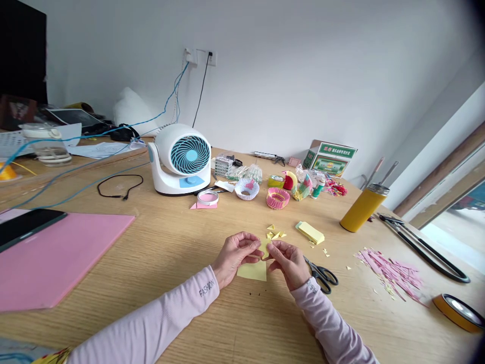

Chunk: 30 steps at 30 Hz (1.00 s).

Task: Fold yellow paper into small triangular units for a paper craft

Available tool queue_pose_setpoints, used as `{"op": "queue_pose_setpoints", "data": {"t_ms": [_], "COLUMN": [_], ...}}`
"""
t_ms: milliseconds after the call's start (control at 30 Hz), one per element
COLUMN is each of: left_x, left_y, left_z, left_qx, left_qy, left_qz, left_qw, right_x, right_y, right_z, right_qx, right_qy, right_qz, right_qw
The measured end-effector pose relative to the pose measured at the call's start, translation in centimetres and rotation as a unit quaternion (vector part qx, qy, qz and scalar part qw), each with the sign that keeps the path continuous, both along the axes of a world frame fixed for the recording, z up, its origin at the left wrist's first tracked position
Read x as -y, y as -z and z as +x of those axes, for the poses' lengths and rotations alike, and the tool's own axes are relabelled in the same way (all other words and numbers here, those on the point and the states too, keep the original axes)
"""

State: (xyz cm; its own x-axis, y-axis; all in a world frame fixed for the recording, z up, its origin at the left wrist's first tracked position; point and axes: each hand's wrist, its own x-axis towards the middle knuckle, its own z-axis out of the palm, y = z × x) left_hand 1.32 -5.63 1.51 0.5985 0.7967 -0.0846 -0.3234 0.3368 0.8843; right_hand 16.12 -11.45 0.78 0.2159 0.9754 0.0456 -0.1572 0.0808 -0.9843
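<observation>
Between my two hands is a small piece of yellow paper (265,248), pinched by the fingertips of both. My left hand (239,254) grips its left side and my right hand (287,260) its right side. Under them a yellow paper sheet (253,271) lies on the wooden table (182,253). Several small folded yellow triangles (276,235) lie just beyond my fingers. Black-handled scissors (324,275) rest right of my right hand, their blades partly behind it. A stack of yellow paper slips (310,232) lies farther back on the right.
A white fan (182,159) stands at the back left, near a tape roll (207,197). Two folded paper bowls (278,198) sit at the back middle. On the right are a yellow tumbler (364,207) and pink paper scraps (392,273). A phone (32,227) lies on a pink board (71,258).
</observation>
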Motion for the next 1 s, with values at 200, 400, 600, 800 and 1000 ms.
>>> {"op": "queue_pose_setpoints", "data": {"t_ms": [200,400,600,800,1000], "left_x": [-0.1,-0.2,0.0,0.3,0.2], "left_y": [0.2,0.3,0.3,0.8,1.2], "left_z": [0.0,-0.1,0.2,0.8,0.9], "left_qx": [0.01,0.013,-0.017,-0.1,-0.132], "left_qy": [0.006,0.012,-0.02,-0.061,-0.076], "left_qz": [-0.004,-0.019,0.045,0.186,0.215], "left_qw": [1.0,1.0,0.999,0.976,0.965], "right_x": [-0.2,-0.2,-0.3,0.0,0.3], "right_y": [0.2,0.3,0.7,0.4,-0.6], "right_z": [0.0,0.2,0.4,-0.3,-1.0], "right_qx": [-0.004,0.002,0.071,0.27,0.416], "right_qy": [-0.002,-0.011,0.014,0.075,0.102], "right_qz": [0.008,0.011,0.012,0.043,0.101], "right_qw": [1.0,1.0,0.997,0.959,0.898]}}
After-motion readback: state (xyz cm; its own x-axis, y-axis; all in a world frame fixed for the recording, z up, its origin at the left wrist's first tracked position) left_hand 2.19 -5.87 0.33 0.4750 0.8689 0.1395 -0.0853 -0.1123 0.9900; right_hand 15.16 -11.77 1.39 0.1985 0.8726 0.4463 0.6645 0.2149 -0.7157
